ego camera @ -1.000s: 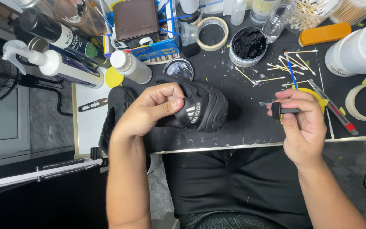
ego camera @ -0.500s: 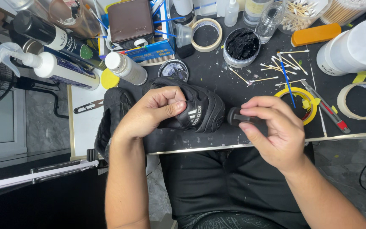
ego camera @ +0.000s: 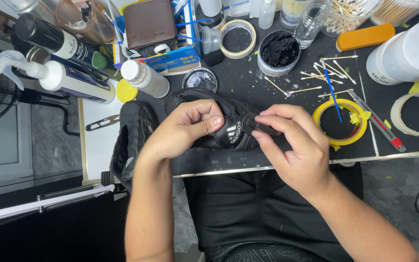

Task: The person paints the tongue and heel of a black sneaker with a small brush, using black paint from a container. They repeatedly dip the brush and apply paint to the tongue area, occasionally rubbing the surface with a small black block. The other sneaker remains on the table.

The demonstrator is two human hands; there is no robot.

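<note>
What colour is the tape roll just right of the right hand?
Yellow: the tape roll with a dark centre, head view.

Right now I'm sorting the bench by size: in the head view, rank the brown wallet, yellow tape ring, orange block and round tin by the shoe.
1. Brown wallet
2. Yellow tape ring
3. Orange block
4. Round tin
Ring and block look close, so that order is unsure.

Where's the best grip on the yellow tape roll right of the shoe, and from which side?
Judging by its pose, pinch the near rim of the yellow tape roll from above, one finger in the open centre, thumb outside. It lies flat on the work mat, so there is no side wall to wrap. A blue swab lies across its far edge, so come in from the front.
</note>
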